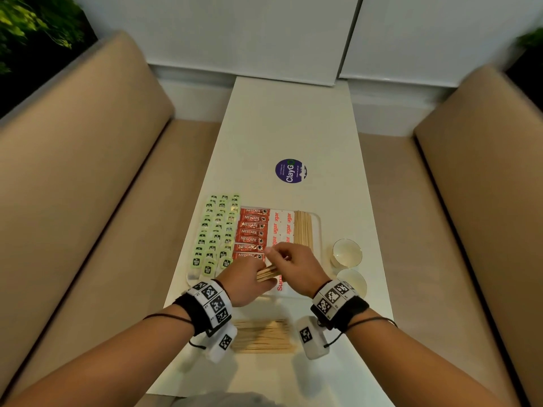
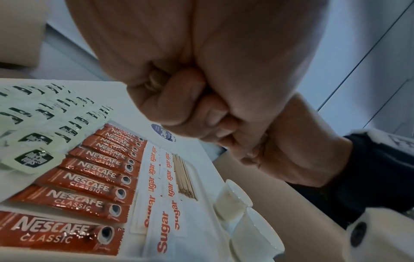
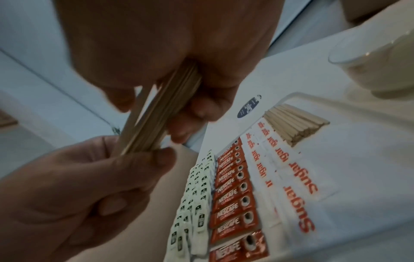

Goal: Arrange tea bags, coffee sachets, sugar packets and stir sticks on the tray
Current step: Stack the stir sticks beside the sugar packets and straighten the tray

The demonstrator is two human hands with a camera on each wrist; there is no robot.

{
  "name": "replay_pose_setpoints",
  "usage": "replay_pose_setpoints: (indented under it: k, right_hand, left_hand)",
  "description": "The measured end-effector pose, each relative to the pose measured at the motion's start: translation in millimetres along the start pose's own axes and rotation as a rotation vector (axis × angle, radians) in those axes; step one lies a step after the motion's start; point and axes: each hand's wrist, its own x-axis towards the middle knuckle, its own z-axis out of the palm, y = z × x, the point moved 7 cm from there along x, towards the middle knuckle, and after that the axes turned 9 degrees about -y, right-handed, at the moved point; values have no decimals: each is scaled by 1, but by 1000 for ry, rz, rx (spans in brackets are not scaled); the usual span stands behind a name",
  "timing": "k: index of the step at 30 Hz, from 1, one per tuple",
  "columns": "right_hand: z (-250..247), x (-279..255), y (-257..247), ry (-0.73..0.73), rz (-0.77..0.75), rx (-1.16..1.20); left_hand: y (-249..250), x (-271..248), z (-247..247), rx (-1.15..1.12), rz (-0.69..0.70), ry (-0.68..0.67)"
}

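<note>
A white tray (image 1: pixel 316 230) on the table holds rows of green tea bags (image 1: pixel 216 230), red coffee sachets (image 1: pixel 251 232), white sugar packets (image 1: pixel 282 227) and a row of wooden stir sticks (image 1: pixel 303 229) at its right. Over the tray's near end both hands hold one bundle of stir sticks (image 1: pixel 266 273). My left hand (image 1: pixel 249 274) is curled round its near end as a fist (image 2: pixel 179 99). My right hand (image 1: pixel 286 258) grips the far part, with the held sticks (image 3: pixel 156 109) running from its fingers down to the left hand (image 3: pixel 89 186).
A loose pile of stir sticks (image 1: pixel 264 336) lies on the table near the front edge, between my wrists. Two white cups (image 1: pixel 346 252) (image 1: pixel 352 282) stand right of the tray. A round purple sticker (image 1: pixel 290 170) is beyond it. Beige benches flank the narrow table.
</note>
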Motion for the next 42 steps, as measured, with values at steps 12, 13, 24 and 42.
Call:
replay_pose_setpoints:
  k: [12, 13, 24, 42]
  right_hand:
    - [-12, 4, 23, 68, 95, -112]
    - [-15, 4, 23, 78, 99, -107]
    - [-25, -5, 15, 254, 82, -32]
    - [-17, -20, 13, 171, -6, -49]
  left_hand:
    - [11, -7, -11, -64, -37, 28]
    - [11, -8, -12, -101, -31, 26]
    - [0, -9, -30, -714, -270, 340]
    - [7, 9, -25, -339, -263, 163]
